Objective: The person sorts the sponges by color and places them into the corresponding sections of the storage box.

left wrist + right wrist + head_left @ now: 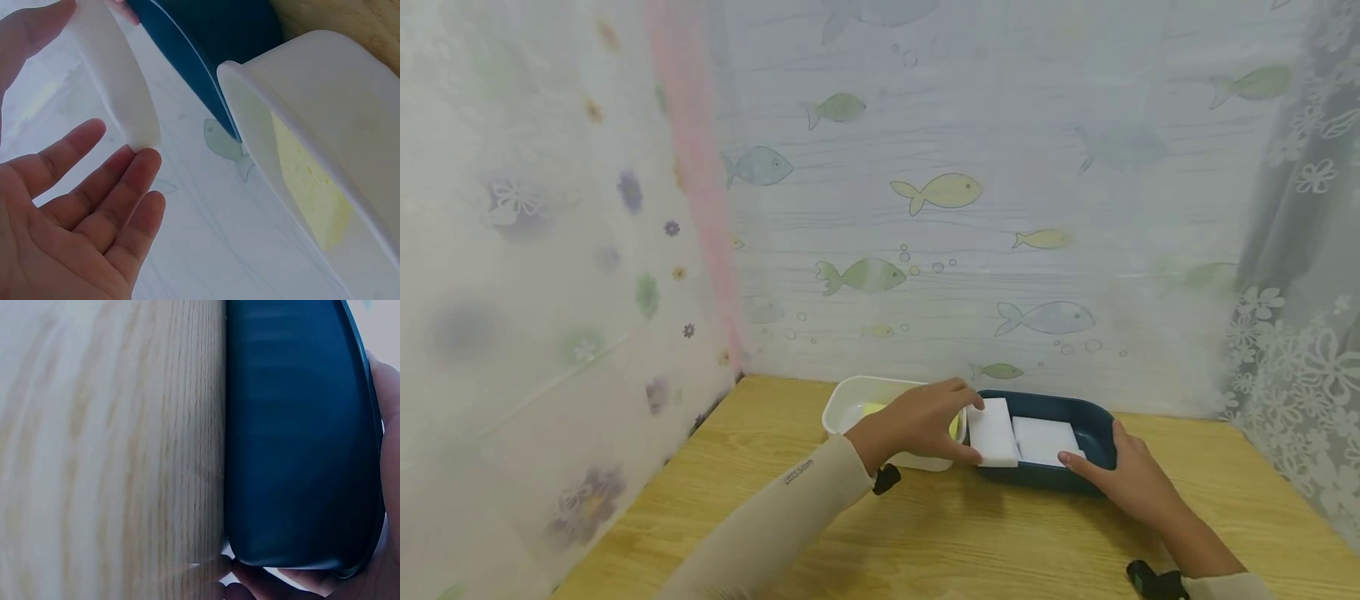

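My left hand [925,421] pinches a white foam-like sponge block [995,433] by its edges, thumb at the near end and fingertips at the far end. In the left wrist view the block [119,75] stands on edge above the fingertips. It hangs over the left end of a dark blue plastic bin [1037,477]. Inside that bin lies another white block [1045,439]. My right hand [1131,479] grips the bin's right end, its thumb over the near rim. The right wrist view shows fingers curled round the corner of the bin [300,437].
A white plastic bin [850,392] stands left of the blue one, with yellow sponge [309,181] inside, partly hidden by my left hand. Both bins sit near the back of the wooden table [925,542]. A fish-print curtain [925,250] hangs right behind them.
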Demonstrator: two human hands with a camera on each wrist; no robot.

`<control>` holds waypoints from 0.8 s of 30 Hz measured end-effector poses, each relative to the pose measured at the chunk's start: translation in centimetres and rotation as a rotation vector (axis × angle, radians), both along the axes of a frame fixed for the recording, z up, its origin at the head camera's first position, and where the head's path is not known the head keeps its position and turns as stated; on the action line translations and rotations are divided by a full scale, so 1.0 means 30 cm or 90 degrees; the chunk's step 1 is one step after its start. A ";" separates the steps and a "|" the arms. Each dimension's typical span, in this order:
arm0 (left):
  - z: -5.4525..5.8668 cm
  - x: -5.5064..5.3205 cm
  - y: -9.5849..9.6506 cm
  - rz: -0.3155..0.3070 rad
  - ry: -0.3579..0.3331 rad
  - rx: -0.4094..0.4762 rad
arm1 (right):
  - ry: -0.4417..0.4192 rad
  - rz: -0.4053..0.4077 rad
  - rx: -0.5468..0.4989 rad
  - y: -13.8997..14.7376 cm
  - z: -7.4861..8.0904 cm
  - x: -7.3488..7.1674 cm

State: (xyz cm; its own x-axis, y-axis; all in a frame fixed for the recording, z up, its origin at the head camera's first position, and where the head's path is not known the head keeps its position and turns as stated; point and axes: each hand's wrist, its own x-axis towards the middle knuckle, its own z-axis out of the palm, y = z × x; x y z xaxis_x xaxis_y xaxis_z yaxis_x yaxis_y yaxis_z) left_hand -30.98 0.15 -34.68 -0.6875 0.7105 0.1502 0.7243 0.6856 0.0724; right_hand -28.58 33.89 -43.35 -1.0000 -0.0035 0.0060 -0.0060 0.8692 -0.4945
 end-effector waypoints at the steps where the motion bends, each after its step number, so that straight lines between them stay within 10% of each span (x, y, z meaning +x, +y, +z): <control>1: 0.001 -0.005 0.008 0.001 0.003 -0.002 | -0.001 0.000 -0.001 0.000 -0.001 0.000; 24: -0.013 -0.132 0.211 0.034 -0.011 -0.005 | -0.007 -0.006 -0.009 0.003 -0.005 -0.008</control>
